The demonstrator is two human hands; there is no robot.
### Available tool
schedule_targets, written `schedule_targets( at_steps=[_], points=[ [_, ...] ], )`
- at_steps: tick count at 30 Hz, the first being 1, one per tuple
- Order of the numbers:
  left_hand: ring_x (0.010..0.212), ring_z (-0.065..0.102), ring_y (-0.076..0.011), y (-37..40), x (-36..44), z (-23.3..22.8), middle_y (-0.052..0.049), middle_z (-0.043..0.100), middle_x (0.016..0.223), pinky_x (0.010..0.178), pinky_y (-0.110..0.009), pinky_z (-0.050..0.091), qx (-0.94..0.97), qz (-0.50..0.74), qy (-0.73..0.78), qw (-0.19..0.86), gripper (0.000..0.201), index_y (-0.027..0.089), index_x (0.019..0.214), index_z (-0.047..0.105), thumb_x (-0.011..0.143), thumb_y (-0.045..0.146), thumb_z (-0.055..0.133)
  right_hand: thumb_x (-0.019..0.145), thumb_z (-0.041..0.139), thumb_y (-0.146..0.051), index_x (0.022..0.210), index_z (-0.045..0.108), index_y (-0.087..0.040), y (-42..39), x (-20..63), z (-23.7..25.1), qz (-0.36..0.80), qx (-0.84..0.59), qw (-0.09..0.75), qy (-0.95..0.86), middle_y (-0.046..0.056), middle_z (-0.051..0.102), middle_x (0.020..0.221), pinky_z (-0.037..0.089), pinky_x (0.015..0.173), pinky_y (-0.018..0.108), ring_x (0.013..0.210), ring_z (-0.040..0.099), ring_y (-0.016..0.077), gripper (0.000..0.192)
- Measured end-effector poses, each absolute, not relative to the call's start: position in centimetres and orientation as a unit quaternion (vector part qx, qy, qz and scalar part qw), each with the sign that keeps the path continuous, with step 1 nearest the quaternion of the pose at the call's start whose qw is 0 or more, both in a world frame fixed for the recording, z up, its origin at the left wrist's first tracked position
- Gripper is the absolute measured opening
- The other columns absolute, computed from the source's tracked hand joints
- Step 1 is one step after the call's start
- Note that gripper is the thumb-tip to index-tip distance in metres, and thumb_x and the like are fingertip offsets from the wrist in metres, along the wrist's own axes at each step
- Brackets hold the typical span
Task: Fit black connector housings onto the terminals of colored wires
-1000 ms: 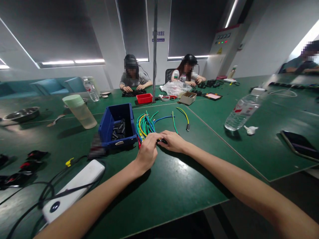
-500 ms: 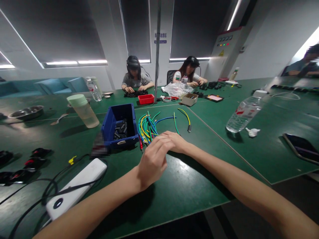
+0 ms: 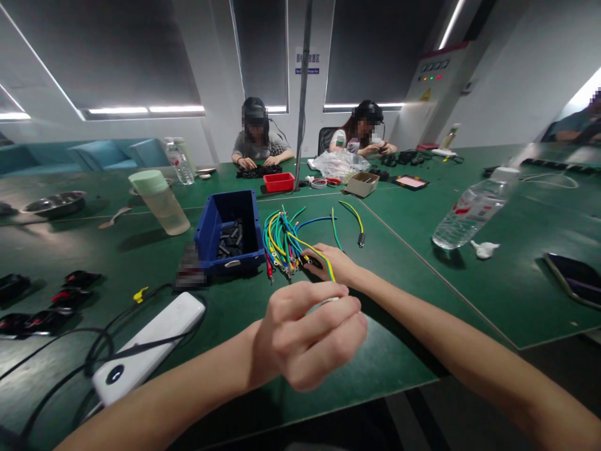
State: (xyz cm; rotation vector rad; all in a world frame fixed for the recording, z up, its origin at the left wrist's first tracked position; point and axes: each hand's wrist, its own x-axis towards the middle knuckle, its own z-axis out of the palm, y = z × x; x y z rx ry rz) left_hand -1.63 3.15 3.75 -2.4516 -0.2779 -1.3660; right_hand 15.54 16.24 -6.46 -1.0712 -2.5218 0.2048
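left hand (image 3: 307,335): curled loosely, now lifted off the desk (image 3: 328,357) toward the near edge, away from the wire bundle (image 3: 282,241); a pale item between its fingers, unclear. right hand (image 3: 331,263): pinching a yellow-green wire (image 3: 319,254) beside the bundle, mid-desk; one lead seems singled out. blue bin (image 3: 228,235), left of bundle: small black parts. red tray (image 3: 278,181), far edge: contents unseen.

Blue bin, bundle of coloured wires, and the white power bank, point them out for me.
blue bin (image 3: 205,233): head view, left outer wall.
bundle of coloured wires (image 3: 278,235): head view, middle of the bunch.
white power bank (image 3: 154,344): head view, top face.
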Motion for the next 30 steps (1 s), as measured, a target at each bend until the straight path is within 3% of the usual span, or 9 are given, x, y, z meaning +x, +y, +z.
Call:
schedule_targets(
  at_steps=[6, 14, 18, 22, 26, 30],
  points=[
    [0.089, 0.066, -0.0179, 3.7, -1.2, 3.2, -0.006, 0.071, 0.089, 0.068, -0.027, 0.056, -0.849, -0.492, -0.071, 0.177, 0.013, 0.013, 0.085, 0.064, 0.085, 0.012, 0.050, 0.088, 0.050, -0.032, 0.110, 0.061, -0.020, 16.7, 15.6, -7.1, 0.054, -0.364, 0.204, -0.907, 0.009, 0.065, 0.101, 0.047, 0.079, 0.033, 0.093, 0.059, 0.0213, 0.027],
    [0.085, 0.065, -0.0144, 4.3, -0.4, 2.0, -0.002, 0.071, 0.086, 0.055, -0.022, 0.049, -0.859, -0.461, -0.063, 0.214, 0.013, 0.016, 0.076, 0.065, 0.083, 0.015, 0.054, 0.093, 0.036, -0.031, 0.104, 0.062, -0.018, 16.9, 15.8, -6.8, 0.129, -0.340, 0.308, -0.879, 0.009, 0.065, 0.096, 0.047, 0.081, 0.034, 0.089, 0.060, 0.0197, 0.031],
    [0.088, 0.065, -0.0154, 4.8, -0.3, 1.1, -0.004, 0.070, 0.087, 0.055, -0.022, 0.047, -0.867, -0.440, -0.072, 0.222, 0.013, 0.015, 0.077, 0.063, 0.085, 0.016, 0.052, 0.089, 0.038, -0.029, 0.117, 0.056, -0.018, 16.5, 16.1, -6.4, 0.210, -0.296, 0.359, -0.860, 0.009, 0.065, 0.102, 0.047, 0.081, 0.036, 0.090, 0.061, 0.0207, 0.036],
    [0.090, 0.065, -0.0163, 5.7, -0.6, 0.3, -0.005, 0.071, 0.088, 0.060, -0.023, 0.049, -0.874, -0.423, -0.083, 0.226, 0.015, 0.015, 0.079, 0.063, 0.087, 0.016, 0.049, 0.085, 0.040, -0.036, 0.131, 0.046, -0.017, 16.3, 16.2, -6.0, 0.284, -0.258, 0.384, -0.840, 0.008, 0.065, 0.104, 0.047, 0.082, 0.039, 0.092, 0.061, 0.0224, 0.050],
    [0.096, 0.064, -0.0186, 7.1, -1.2, -0.5, -0.007, 0.071, 0.092, 0.073, -0.028, 0.054, -0.874, -0.432, -0.115, 0.191, 0.012, 0.012, 0.086, 0.062, 0.087, 0.013, 0.050, 0.081, 0.042, -0.048, 0.132, 0.043, -0.017, 16.3, 16.0, -6.0, 0.363, -0.253, 0.415, -0.795, 0.009, 0.066, 0.099, 0.047, 0.081, 0.040, 0.090, 0.061, 0.0235, 0.059],
    [0.102, 0.062, -0.0181, 8.5, -1.7, -1.5, -0.008, 0.070, 0.098, 0.083, -0.030, 0.055, -0.874, -0.448, -0.131, 0.135, 0.012, 0.012, 0.090, 0.060, 0.086, 0.008, 0.049, 0.081, 0.042, -0.052, 0.129, 0.041, -0.019, 15.9, 15.7, -5.9, 0.458, -0.260, 0.497, -0.689, 0.008, 0.065, 0.091, 0.049, 0.074, 0.037, 0.077, 0.062, 0.0199, 0.059]
  ],
)
